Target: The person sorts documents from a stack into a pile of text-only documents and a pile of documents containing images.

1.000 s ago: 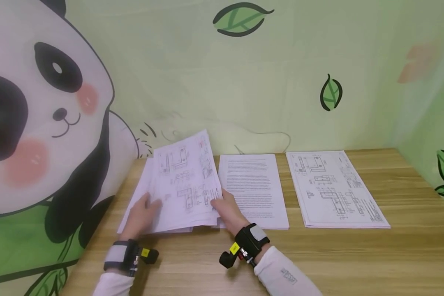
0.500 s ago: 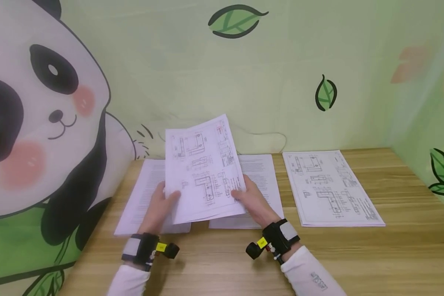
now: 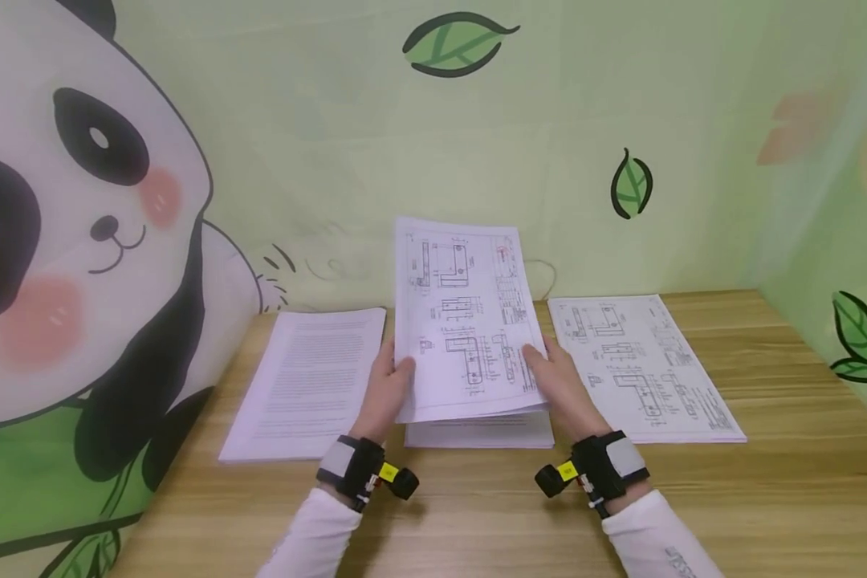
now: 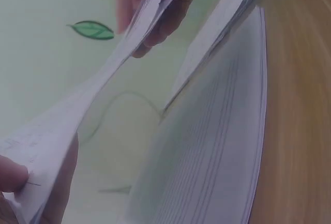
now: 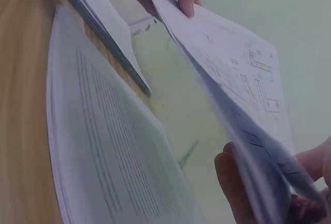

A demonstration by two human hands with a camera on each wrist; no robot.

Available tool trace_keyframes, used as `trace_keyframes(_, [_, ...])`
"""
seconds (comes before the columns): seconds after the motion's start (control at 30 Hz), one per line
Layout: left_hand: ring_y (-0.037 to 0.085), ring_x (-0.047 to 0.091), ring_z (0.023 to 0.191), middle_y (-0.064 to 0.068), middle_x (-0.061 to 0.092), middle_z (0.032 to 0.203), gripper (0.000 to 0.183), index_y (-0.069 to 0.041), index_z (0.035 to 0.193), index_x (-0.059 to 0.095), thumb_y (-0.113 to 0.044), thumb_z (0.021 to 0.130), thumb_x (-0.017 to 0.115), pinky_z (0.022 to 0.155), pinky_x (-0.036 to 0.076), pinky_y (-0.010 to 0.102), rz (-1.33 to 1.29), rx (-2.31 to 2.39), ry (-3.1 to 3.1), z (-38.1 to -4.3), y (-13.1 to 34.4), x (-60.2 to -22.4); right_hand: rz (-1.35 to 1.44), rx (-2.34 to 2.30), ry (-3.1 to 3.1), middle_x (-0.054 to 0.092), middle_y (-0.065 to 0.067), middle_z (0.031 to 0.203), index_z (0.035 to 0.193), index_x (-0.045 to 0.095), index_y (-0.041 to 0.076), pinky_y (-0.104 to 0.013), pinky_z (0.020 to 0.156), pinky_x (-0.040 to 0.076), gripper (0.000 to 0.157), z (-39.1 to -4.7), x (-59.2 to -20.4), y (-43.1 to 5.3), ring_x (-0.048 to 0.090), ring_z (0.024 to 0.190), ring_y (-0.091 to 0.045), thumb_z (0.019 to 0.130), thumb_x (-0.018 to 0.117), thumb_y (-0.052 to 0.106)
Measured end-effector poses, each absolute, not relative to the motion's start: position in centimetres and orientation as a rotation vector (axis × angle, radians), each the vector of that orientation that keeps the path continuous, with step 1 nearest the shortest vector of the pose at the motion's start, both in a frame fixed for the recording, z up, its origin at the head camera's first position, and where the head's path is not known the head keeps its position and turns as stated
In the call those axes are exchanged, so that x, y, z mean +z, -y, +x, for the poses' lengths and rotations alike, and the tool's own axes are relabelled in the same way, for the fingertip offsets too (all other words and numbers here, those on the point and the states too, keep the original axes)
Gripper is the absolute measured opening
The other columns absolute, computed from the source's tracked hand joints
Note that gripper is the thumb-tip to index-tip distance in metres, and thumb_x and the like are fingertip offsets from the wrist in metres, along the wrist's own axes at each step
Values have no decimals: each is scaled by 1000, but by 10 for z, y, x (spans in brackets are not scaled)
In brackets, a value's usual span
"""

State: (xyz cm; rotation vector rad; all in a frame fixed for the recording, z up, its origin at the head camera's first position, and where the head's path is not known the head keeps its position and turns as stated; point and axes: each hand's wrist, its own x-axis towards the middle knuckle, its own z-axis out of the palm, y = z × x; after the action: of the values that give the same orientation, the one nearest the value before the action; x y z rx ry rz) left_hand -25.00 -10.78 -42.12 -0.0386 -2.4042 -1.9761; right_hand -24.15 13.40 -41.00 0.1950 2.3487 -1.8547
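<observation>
A few sheets of paper (image 3: 470,313) printed with technical drawings are held up over the middle stack, tilted toward the head camera. My left hand (image 3: 386,389) pinches their left edge, thumb on the printed face and fingers behind. On the opposite edge, my right hand (image 3: 563,381) grips them the same way. In the right wrist view the sheets (image 5: 232,74) bow and part slightly at the lower edge. Below them lies the middle stack of text pages (image 3: 477,433), mostly hidden in the head view; the left wrist view shows this stack (image 4: 207,146) resting apart from the raised sheets.
To the left lies a thicker stack of text pages (image 3: 318,377). A stack of drawing sheets (image 3: 643,369) lies on the right, partly behind my right hand. The wooden table (image 3: 477,514) meets a green curtain (image 3: 318,144) printed with a panda and leaves.
Both hands have carried the drawing sheets rightward and up, from over the left stack to over the middle one. The left stack is now uncovered.
</observation>
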Motion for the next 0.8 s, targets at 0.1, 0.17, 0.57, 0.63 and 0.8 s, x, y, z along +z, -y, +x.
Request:
trace_keyframes(0.1, [22, 27, 141, 7, 32, 152, 50, -14, 147, 24, -18, 99, 35, 117, 21, 48, -50, -2019, 2405, -252, 88, -421, 191, -1795, -2432, 57, -17, 124, 146, 26, 9, -30, 78, 52, 51, -240, -412, -158, 60, 107, -27, 99, 37, 26])
trace_keyframes(0.17, [22, 28, 140, 8, 35, 150, 48, -13, 146, 28, -19, 98, 35, 118, 20, 48, -50, -2022, 2430, -253, 75, -421, 196, -1775, -2444, 56, -18, 127, 146, 25, 9, -29, 77, 53, 53, -239, -414, -174, 60, 109, -28, 98, 41, 22])
trace_keyframes(0.57, [19, 61, 97, 9, 62, 119, 50, -18, 140, 35, -18, 93, 50, 77, 52, 34, -179, -2045, 2669, -254, 2, -435, 302, -1612, -2601, 40, -31, 138, 149, 9, 1, -46, 90, 48, 61, -228, -425, -250, 50, 116, -39, 98, 38, 21])
trace_keyframes(0.63, [17, 63, 91, 9, 64, 113, 52, -16, 140, 38, -16, 91, 55, 71, 53, 31, -197, -2072, 2676, -253, -10, -437, 327, -1587, -2623, 36, -33, 140, 148, 7, 0, -54, 96, 43, 61, -227, -427, -263, 46, 118, -41, 99, 37, 20])
trace_keyframes(0.8, [16, 65, 75, 9, 67, 97, 60, -9, 140, 42, -8, 84, 62, 64, 56, 30, -241, -2101, 2716, -248, -40, -440, 381, -1496, -2691, 25, -41, 142, 146, 2, -7, -64, 102, 33, 64, -224, -429, -299, 37, 124, -49, 98, 34, 18])
